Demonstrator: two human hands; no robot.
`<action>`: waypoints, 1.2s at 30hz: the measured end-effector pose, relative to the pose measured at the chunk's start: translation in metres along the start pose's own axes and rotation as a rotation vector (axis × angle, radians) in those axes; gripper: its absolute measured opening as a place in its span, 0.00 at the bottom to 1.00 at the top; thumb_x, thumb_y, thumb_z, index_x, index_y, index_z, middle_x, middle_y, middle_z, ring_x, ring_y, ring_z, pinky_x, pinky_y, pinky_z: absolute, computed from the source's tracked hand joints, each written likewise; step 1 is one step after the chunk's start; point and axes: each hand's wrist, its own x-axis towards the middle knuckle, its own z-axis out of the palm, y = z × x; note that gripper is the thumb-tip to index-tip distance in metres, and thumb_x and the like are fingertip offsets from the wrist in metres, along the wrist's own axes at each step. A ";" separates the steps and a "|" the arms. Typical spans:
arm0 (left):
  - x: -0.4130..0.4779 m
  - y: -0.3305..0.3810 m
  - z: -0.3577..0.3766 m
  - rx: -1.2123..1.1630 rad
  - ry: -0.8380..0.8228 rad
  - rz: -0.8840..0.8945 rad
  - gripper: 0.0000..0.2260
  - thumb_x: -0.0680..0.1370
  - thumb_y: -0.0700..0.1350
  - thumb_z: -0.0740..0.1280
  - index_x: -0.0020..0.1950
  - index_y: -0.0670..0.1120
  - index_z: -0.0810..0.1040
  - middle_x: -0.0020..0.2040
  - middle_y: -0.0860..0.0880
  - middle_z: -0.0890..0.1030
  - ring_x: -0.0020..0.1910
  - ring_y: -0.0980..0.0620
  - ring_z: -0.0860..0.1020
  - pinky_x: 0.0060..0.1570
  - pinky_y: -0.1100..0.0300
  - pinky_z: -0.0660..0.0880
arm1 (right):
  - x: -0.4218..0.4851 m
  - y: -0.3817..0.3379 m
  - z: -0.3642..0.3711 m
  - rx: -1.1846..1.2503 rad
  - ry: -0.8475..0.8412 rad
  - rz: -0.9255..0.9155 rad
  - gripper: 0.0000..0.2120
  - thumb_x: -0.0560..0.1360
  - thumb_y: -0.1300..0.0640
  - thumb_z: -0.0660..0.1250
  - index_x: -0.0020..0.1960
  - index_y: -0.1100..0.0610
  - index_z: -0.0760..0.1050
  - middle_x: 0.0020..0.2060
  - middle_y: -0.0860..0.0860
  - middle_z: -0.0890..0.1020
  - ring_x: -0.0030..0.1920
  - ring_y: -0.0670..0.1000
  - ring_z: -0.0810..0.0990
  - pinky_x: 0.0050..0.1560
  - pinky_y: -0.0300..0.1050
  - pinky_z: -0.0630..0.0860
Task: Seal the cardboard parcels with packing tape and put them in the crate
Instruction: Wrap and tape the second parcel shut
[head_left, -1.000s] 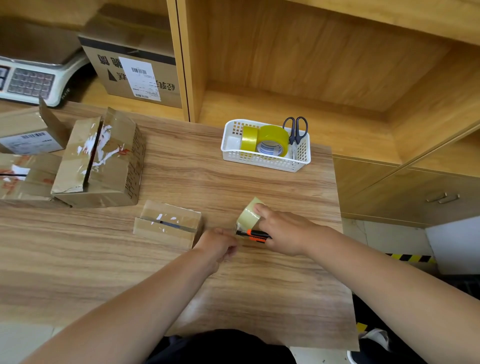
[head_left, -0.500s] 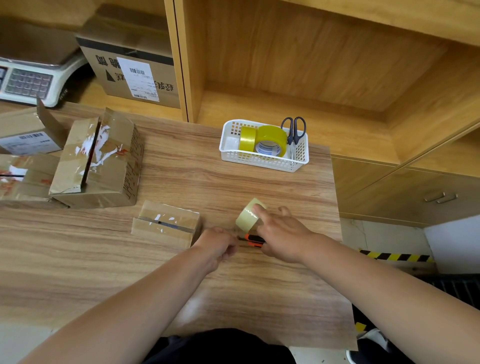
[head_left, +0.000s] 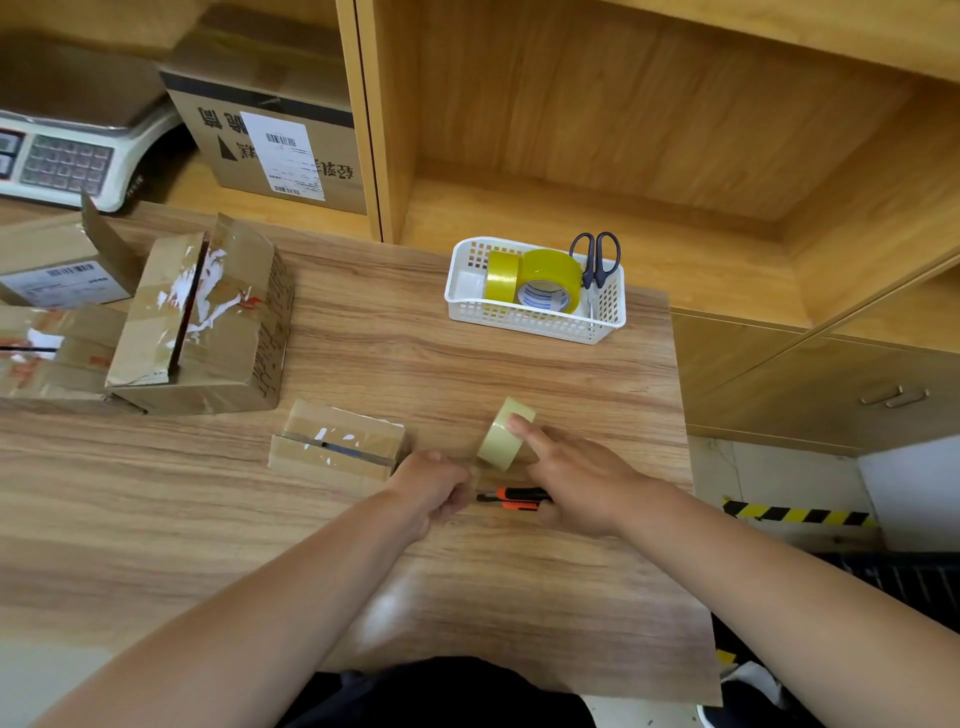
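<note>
Looked like the tape-pulling step, nothing sealed yet. Left hand (head_left: 434, 483) curled shut, apparently pinching the free tape end, though too clear to really see. Right hand (head_left: 576, 480) spread over the pale clear packing tape roll (head_left: 501, 436), forefinger on top, with the orange-and-black utility knife (head_left: 511, 498) pinned under it. Small flat brown cardboard parcel (head_left: 337, 447) just left of the hands, seam still open. No crate in view. Next up, probably: stretch the strip over that seam, press down, cut.

Writing-wise: shipping label with barcode on the big brown carton (head_left: 270, 130) on the shelf, printed characters upside down, unreadable. Blue print inside a yellow tape roll (head_left: 545, 283) in the white plastic basket (head_left: 530, 322), too small to read.
</note>
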 end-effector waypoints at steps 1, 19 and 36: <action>0.000 0.000 0.001 -0.045 0.010 0.001 0.11 0.74 0.32 0.64 0.32 0.41 0.71 0.20 0.48 0.70 0.23 0.52 0.69 0.40 0.54 0.70 | 0.000 0.001 0.000 0.004 0.007 -0.007 0.08 0.75 0.51 0.65 0.48 0.56 0.77 0.77 0.47 0.42 0.73 0.55 0.58 0.61 0.44 0.65; 0.010 0.005 0.016 -0.273 0.052 -0.152 0.10 0.73 0.40 0.72 0.36 0.42 0.73 0.25 0.49 0.66 0.19 0.57 0.63 0.23 0.63 0.75 | -0.017 -0.020 0.051 0.004 0.230 0.119 0.05 0.61 0.54 0.71 0.34 0.54 0.79 0.53 0.52 0.79 0.48 0.52 0.79 0.40 0.43 0.77; 0.004 -0.010 0.011 -0.364 0.006 -0.161 0.11 0.76 0.38 0.68 0.35 0.42 0.72 0.18 0.52 0.71 0.15 0.59 0.66 0.24 0.64 0.76 | 0.032 -0.021 0.044 1.281 -0.002 0.579 0.09 0.78 0.65 0.55 0.47 0.60 0.74 0.34 0.56 0.77 0.29 0.51 0.74 0.31 0.41 0.69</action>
